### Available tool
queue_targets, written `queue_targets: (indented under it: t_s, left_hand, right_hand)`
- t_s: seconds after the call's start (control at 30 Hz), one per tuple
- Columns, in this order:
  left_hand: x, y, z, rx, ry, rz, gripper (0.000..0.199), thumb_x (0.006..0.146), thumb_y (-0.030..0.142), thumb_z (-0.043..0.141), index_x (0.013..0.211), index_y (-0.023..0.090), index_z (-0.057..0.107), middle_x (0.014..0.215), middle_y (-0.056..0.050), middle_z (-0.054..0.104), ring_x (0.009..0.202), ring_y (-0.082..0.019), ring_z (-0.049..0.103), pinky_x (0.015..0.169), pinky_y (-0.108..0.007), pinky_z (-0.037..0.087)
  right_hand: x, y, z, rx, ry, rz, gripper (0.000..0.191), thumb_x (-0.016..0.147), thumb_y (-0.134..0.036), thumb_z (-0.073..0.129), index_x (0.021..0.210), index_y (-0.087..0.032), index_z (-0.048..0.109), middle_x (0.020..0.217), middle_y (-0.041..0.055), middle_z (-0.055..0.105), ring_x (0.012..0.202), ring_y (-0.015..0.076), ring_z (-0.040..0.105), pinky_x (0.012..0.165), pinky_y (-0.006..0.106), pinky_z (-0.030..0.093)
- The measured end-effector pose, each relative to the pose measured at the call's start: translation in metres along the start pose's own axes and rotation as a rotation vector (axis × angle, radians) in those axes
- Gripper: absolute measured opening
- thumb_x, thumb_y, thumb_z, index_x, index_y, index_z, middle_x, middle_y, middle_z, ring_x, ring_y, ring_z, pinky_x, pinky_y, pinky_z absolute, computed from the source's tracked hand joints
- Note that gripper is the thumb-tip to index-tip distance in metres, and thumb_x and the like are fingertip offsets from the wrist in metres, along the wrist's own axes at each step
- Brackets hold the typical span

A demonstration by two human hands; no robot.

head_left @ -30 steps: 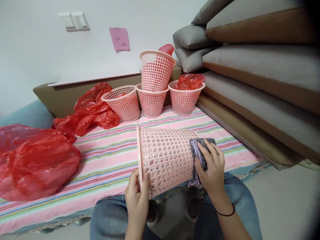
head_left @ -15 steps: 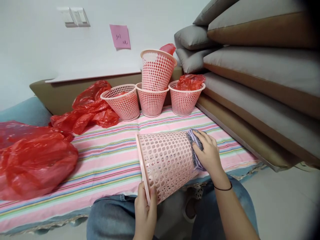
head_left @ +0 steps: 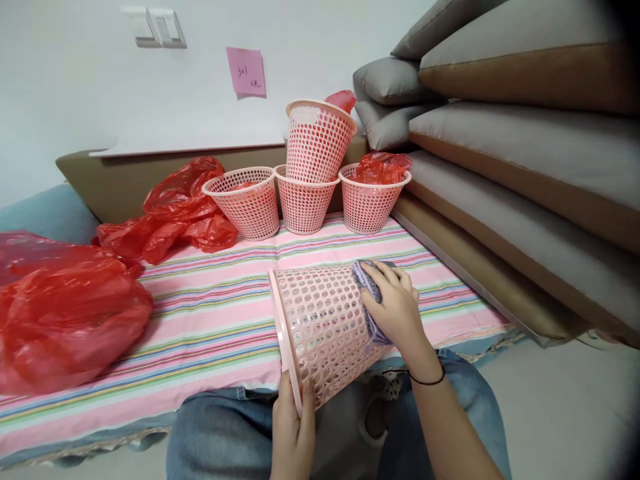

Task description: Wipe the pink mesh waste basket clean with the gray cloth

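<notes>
A pink perforated plastic basket [head_left: 320, 313] lies on its side over the near edge of the striped cloth, its rim facing left. My left hand [head_left: 294, 423] grips that rim at its lower end, thumb on one side and fingers on the other. Against the basket's outer wall near the base, my right hand [head_left: 393, 300] presses a grey and purple cloth [head_left: 373, 320]. The fingers of this hand are bent over the cloth, and its far part is hidden beneath them.
Several similar baskets [head_left: 250, 210] stand at the back, one stacked in another, with red plastic bags inside. Red bags [head_left: 70, 313] lie heaped on the left of the striped cloth [head_left: 210, 333]. Grey-brown cushions [head_left: 515, 140] are piled at the right. A pink note [head_left: 247, 72] sticks to the wall.
My right hand has slid the cloth leftward along the basket's wall, away from the base. My left hand keeps its grip on the rim. The view has shifted slightly.
</notes>
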State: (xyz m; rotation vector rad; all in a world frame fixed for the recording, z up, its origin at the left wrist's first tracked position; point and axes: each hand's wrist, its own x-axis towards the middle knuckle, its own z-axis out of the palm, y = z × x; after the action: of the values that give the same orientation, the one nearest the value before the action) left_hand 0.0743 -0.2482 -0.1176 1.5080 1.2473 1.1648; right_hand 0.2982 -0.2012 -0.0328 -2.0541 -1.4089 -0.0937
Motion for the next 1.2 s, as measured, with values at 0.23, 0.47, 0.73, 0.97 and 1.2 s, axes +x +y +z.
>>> queue_targets:
  t_s: [0.23, 0.47, 0.73, 0.97, 1.2]
  left_hand:
    - [0.0, 0.006, 0.001, 0.0, -0.001, 0.055, 0.031, 0.096, 0.046, 0.049, 0.096, 0.019, 0.064, 0.084, -0.006, 0.072, 0.073, -0.018, 0.067, 0.062, -0.025, 0.051]
    - [-0.004, 0.005, 0.001, -0.06, -0.024, 0.093, 0.032, 0.096, 0.042, 0.051, 0.113, 0.019, 0.065, 0.108, -0.012, 0.074, 0.097, -0.022, 0.072, 0.079, -0.028, 0.057]
    - [-0.015, -0.003, 0.002, -0.106, -0.058, 0.039, 0.038, 0.095, 0.046, 0.05, 0.114, 0.017, 0.067, 0.108, -0.013, 0.074, 0.104, -0.025, 0.071, 0.089, -0.033, 0.056]
    - [-0.031, -0.019, 0.009, -0.059, 0.025, -0.04, 0.037, 0.093, 0.049, 0.053, 0.103, 0.017, 0.07, 0.102, -0.013, 0.075, 0.106, -0.025, 0.07, 0.087, -0.029, 0.056]
    - [-0.061, -0.057, 0.014, 0.077, 0.108, 0.007, 0.042, 0.087, 0.055, 0.059, 0.102, 0.02, 0.076, 0.106, -0.013, 0.077, 0.102, -0.029, 0.072, 0.091, -0.035, 0.056]
  right_hand:
    - [-0.021, -0.053, 0.001, 0.037, -0.01, -0.166, 0.049, 0.087, -0.026, 0.049, 0.135, -0.028, 0.059, 0.147, 0.0017, 0.052, 0.128, 0.0329, 0.041, 0.105, 0.054, 0.036]
    - [-0.038, -0.095, 0.0, 0.101, -0.059, -0.31, 0.05, 0.089, -0.028, 0.05, 0.139, -0.028, 0.055, 0.151, 0.0015, 0.048, 0.13, 0.0349, 0.038, 0.103, 0.055, 0.035]
    - [-0.031, -0.101, 0.003, 0.147, -0.082, -0.27, 0.051, 0.087, -0.026, 0.05, 0.138, -0.029, 0.056, 0.148, 0.0004, 0.051, 0.128, 0.0336, 0.041, 0.103, 0.055, 0.036]
    - [-0.002, -0.07, 0.003, 0.124, -0.114, -0.194, 0.051, 0.087, -0.026, 0.048, 0.137, -0.028, 0.057, 0.144, 0.0001, 0.055, 0.126, 0.0309, 0.045, 0.107, 0.051, 0.039]
    - [0.01, -0.025, -0.003, 0.035, -0.107, -0.063, 0.049, 0.088, -0.026, 0.048, 0.135, -0.029, 0.059, 0.141, 0.0003, 0.058, 0.126, 0.0311, 0.047, 0.104, 0.052, 0.042]
